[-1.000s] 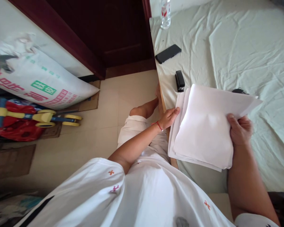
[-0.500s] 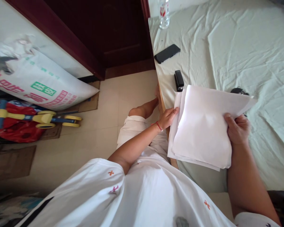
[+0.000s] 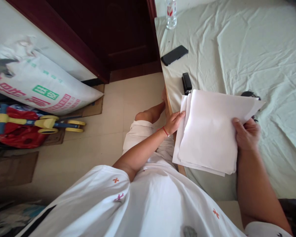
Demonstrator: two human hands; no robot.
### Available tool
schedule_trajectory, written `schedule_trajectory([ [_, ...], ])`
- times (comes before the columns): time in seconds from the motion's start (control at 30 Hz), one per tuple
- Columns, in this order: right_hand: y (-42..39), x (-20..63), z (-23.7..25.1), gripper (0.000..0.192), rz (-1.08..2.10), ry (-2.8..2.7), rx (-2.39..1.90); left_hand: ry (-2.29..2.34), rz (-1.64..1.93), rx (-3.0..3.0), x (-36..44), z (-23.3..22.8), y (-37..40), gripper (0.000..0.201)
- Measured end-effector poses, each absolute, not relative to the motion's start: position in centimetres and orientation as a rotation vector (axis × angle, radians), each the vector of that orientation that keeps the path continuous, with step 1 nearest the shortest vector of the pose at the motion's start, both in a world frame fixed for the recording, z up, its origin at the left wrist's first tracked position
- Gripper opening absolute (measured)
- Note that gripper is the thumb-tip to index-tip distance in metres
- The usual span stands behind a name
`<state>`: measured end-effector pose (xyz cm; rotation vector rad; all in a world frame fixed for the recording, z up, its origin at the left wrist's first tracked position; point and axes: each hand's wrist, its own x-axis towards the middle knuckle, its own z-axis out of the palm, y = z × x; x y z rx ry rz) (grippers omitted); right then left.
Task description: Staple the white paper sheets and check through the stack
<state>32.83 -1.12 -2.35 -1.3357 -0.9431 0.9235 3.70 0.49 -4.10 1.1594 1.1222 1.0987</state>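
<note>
Cloth-covered worktop (image 3: pixel 281 75), left hand (image 3: pixel 175 122) and right hand (image 3: pixel 248 134) fingers gripping papers (image 3: pixel 209 131): piled up, edges kinda uneven, stapler (image 3: pixel 186 82) untouched.

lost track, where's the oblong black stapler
Head view, right of centre: the stapler sits on pale green cloth, between a flat black object and white paper sheets.

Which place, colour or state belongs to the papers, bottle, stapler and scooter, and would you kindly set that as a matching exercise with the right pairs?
1. Papers
2. Bottle
3. Stapler
4. Scooter

A. Between the phone and the papers
B. Yellow and blue
C. Held by the left hand and right hand
D. Clear, standing upright

Pairs: 1-C, 2-D, 3-A, 4-B
</note>
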Motion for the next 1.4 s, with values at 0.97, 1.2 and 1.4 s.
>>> schedule_trajectory([
  [0.97,-1.0,33.5,-0.9,0.039,1.063,-0.814,-1.431,1.11,1.145,1.098,3.9,-3.8,0.4,0.063],
  [1.2,-1.4,32.9,-1.4,0.037,1.102,-0.849,-1.401,1.1,1.209,1.169,3.7,-4.4,0.6,0.056],
  [1.4,-1.5,32.8,-1.6,0.037,1.072,-0.841,-1.343,1.088,1.23,1.171,3.9,-4.4,0.5,0.056],
])
